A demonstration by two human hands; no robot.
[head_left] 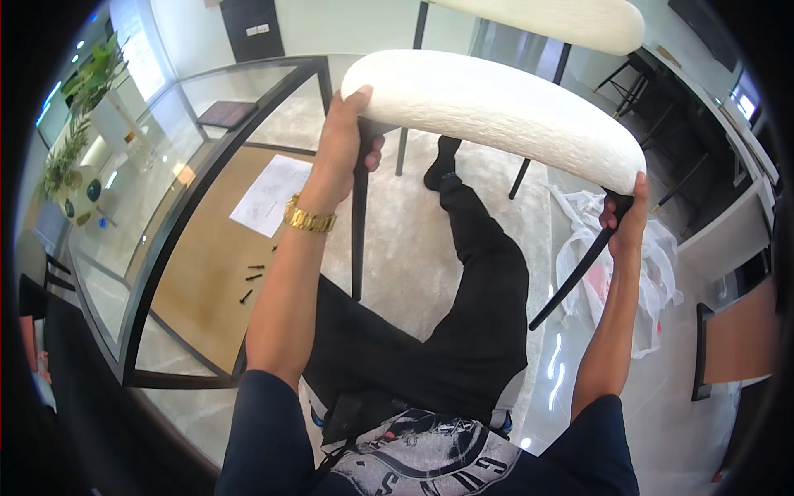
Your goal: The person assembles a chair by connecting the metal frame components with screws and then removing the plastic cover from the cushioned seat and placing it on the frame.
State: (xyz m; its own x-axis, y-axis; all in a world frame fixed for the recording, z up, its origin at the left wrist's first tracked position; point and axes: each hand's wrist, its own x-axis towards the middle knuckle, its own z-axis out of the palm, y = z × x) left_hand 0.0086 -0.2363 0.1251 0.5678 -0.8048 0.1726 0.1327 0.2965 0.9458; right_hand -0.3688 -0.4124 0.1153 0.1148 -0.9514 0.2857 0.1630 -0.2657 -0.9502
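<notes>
A chair with white padded parts and thin black legs is in front of me. Its near white pad [496, 95] is long and curved, and a black leg slopes down from each end. At the pad's left end my left hand [347, 136] has its thumb on top and its fingers around the top of the leg. My right hand [628, 215] grips the right end the same way, fingers curled by the other leg. Beyond, a second white pad [546, 21] stands on black posts; how the two pads join is hidden.
To my left stands a black-framed glass table [223, 107]. A paper sheet [271, 194] and several dark screws [255, 277] lie on a brown board [194, 273]. A crumpled plastic bag [616, 264] lies at the right, on the floor beside the pale rug [397, 240]. My outstretched leg [488, 248] extends below the chair.
</notes>
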